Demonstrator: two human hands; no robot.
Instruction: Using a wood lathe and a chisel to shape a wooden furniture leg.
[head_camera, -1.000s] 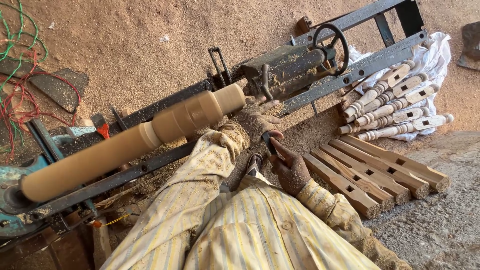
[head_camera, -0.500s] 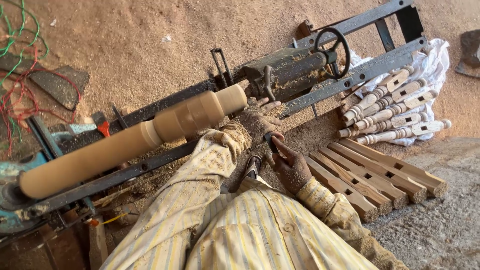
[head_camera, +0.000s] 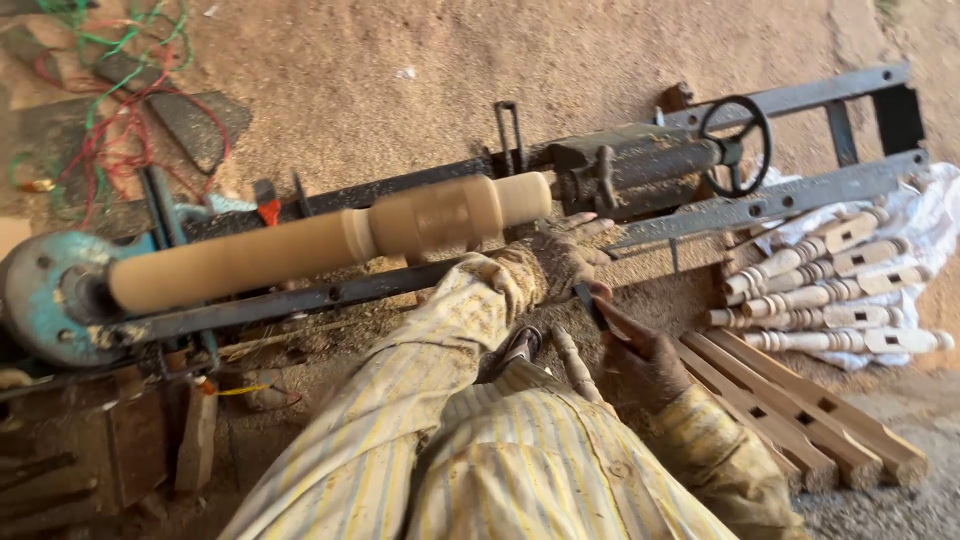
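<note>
A long pale wooden cylinder (head_camera: 300, 245) is mounted in a floor-level lathe and looks blurred from spinning. Its right end steps down to a thinner neck beside the dark tailstock (head_camera: 630, 165). My left hand (head_camera: 565, 255), dusty and in a yellow striped sleeve, rests on the lathe rail (head_camera: 300, 295) just below that neck, closed over a dark turning chisel (head_camera: 592, 305). My right hand (head_camera: 640, 360) sits lower right and grips the rear part of the same tool. The blade's tip is hidden behind my left hand.
A blue headstock (head_camera: 40, 300) drives the left end. A black handwheel (head_camera: 735, 130) sits on the tailstock. Several finished turned legs (head_camera: 820, 265) lie on white cloth at right, squared wooden pieces (head_camera: 790, 410) below them. Tangled red and green wires (head_camera: 110, 110) lie upper left on sawdust.
The view has levelled out, so the lathe looks less tilted. Both hands stay on the chisel at the right end of the spinning piece, barely shifted.
</note>
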